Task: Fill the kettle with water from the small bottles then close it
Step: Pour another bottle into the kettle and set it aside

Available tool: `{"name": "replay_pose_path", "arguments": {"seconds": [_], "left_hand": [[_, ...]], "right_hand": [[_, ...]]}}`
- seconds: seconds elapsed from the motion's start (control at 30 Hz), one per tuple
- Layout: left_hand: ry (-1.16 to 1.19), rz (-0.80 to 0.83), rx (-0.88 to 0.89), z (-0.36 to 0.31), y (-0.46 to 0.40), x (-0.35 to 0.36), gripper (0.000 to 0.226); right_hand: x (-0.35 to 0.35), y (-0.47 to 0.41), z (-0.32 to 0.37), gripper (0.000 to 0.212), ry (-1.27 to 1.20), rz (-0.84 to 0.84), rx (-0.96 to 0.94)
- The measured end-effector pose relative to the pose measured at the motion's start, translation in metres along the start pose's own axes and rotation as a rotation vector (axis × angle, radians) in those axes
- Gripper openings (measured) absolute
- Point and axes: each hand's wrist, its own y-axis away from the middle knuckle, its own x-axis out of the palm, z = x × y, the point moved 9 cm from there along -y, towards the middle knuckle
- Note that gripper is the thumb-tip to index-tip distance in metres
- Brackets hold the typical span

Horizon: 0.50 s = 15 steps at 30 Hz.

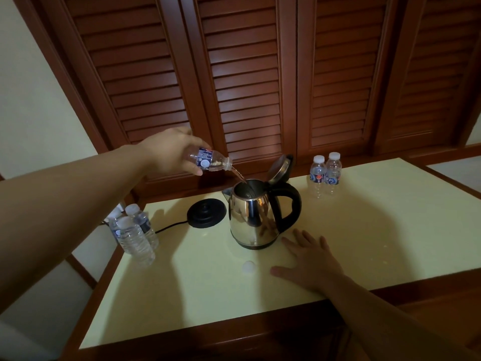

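Note:
A steel kettle [251, 214] with a black handle stands mid-table, its lid [279, 169] hinged up. My left hand [169, 149] grips a small uncapped bottle [210, 161], tipped to the right above the kettle's mouth. A thin stream of water runs from it into the kettle. My right hand [311, 259] lies flat on the table, fingers spread, just to the right of the kettle's foot and holding nothing. A white bottle cap [248, 267] lies loose in front of the kettle.
The black kettle base [207, 212] with its cord sits left of the kettle. Three capped bottles [135, 234] stand at the table's left edge, two capped bottles [325, 173] at the back right. The cream table [377, 230] has a wooden rim; louvred wooden doors rise behind.

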Motion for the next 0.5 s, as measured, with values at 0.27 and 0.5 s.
{"name": "replay_pose_path", "arguments": {"seconds": [0.27,0.5], "left_hand": [[-0.188,0.035,0.114,-0.022,-0.015,-0.017,0.074],[-0.287,0.091,0.145,-0.045,-0.024,-0.030,0.069]], "right_hand": [[-0.001,0.000,0.001,0.111,0.011,0.001,-0.011],[0.001,-0.002,0.000,0.112,-0.002,-0.010,-0.012]]}}
